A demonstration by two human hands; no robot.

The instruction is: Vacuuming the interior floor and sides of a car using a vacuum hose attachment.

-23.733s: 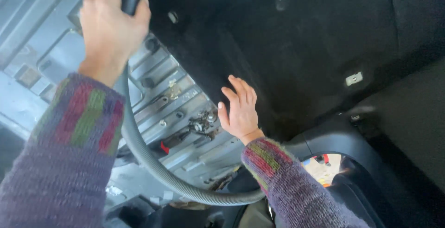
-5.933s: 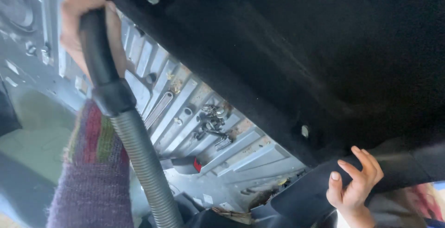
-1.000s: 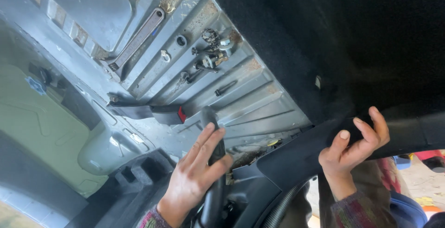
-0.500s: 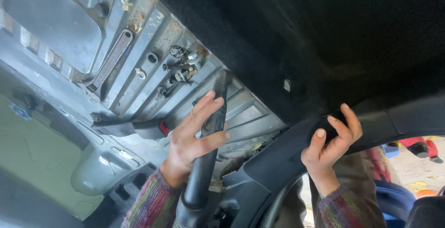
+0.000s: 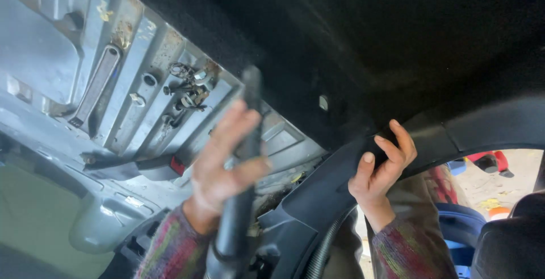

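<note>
Left hand (image 5: 224,165), blurred, wrapped around black nozzle (image 5: 241,188), fingers closed on it. Nozzle upright near centre, tip up against ribbed grey metal floor (image 5: 130,86), just below edge of black carpet (image 5: 340,35). Right hand (image 5: 381,165) to the right, fingers curled over carpet edge and thumb under, gripping it above curved black trim (image 5: 318,194). Cluster of bolts (image 5: 184,89) on floor, left of nozzle tip. Ribbed hose (image 5: 321,250) low, between both knitted sleeves.
</note>
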